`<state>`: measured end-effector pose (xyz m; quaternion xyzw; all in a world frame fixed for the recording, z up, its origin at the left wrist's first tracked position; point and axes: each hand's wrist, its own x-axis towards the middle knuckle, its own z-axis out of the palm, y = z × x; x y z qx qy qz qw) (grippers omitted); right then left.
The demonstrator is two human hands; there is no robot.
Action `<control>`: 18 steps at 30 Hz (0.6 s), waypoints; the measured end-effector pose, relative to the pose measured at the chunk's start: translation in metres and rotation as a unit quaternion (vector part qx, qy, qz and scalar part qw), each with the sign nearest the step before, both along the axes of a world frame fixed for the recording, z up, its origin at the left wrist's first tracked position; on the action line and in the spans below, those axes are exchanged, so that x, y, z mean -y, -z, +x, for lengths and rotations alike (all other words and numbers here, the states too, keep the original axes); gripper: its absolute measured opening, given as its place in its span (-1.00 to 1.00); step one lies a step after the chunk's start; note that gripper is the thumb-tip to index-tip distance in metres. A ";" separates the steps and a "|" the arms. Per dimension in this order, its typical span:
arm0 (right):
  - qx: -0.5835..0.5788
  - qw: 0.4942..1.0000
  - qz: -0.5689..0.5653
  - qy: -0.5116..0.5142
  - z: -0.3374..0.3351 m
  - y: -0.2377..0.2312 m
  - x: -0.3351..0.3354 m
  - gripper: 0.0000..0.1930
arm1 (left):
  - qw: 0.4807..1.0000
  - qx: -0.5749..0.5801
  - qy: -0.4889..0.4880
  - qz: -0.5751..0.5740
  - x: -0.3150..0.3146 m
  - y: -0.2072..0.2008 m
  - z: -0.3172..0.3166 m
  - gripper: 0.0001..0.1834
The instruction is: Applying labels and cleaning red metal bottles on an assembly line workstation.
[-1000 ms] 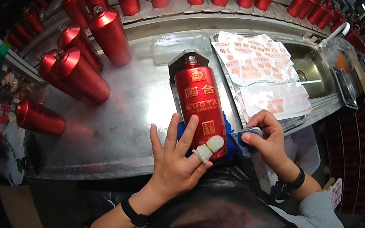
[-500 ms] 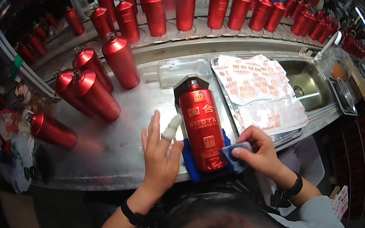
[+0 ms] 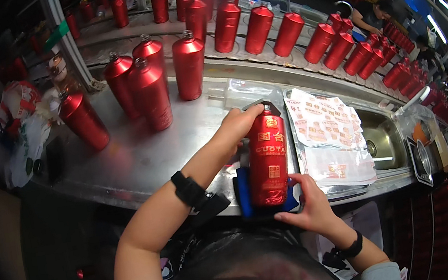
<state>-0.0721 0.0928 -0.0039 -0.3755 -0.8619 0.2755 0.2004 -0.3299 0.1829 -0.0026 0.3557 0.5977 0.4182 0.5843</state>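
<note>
A shiny red bottle [image 3: 266, 159] with gold printing lies in front of me, neck pointing away, over a blue cloth [image 3: 244, 195] at the counter's near edge. My left hand [image 3: 240, 125] is closed on the bottle's neck end, with the thumb by the mouth. The wrapped fingers on its far side are partly hidden. Beside the bottle's lower right corner is my right hand [image 3: 314, 208], its thumb and forefinger spread apart around that corner. The fingertips seem to touch the bottle's side. A dark holder [image 3: 275, 109] shows behind the neck.
Several plain red bottles [image 3: 149, 96] stand on the metal counter [image 3: 124, 173] at left. More line a conveyor [image 3: 282, 63] behind. Printed sheets [image 3: 331, 134] lie on a tray at right, beside a sink [image 3: 383, 144]. A co-worker [image 3: 371, 17] is at the far right.
My left hand has moved from beside the bottle onto its neck. The small grey-blue piece in my right hand is out of sight, and those fingers have spread. The view has turned.
</note>
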 end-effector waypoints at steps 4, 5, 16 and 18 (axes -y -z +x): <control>0.000 0.994 0.070 0.084 -0.030 0.020 0.003 -0.24 | 0.982 0.177 0.072 -0.002 -0.022 0.022 0.004 -0.56; 0.000 0.996 0.072 0.058 -0.032 0.021 0.005 -0.24 | 0.956 0.287 0.067 -0.001 -0.033 0.045 0.004 -0.64; -0.159 0.973 0.099 -0.133 -0.044 -0.015 0.030 -0.07 | 0.937 0.261 -0.045 0.227 0.134 -0.077 -0.060 -0.68; -0.200 0.956 0.074 -0.201 -0.076 -0.020 0.023 -0.01 | 0.905 0.242 -0.086 0.339 0.177 -0.106 -0.084 -0.69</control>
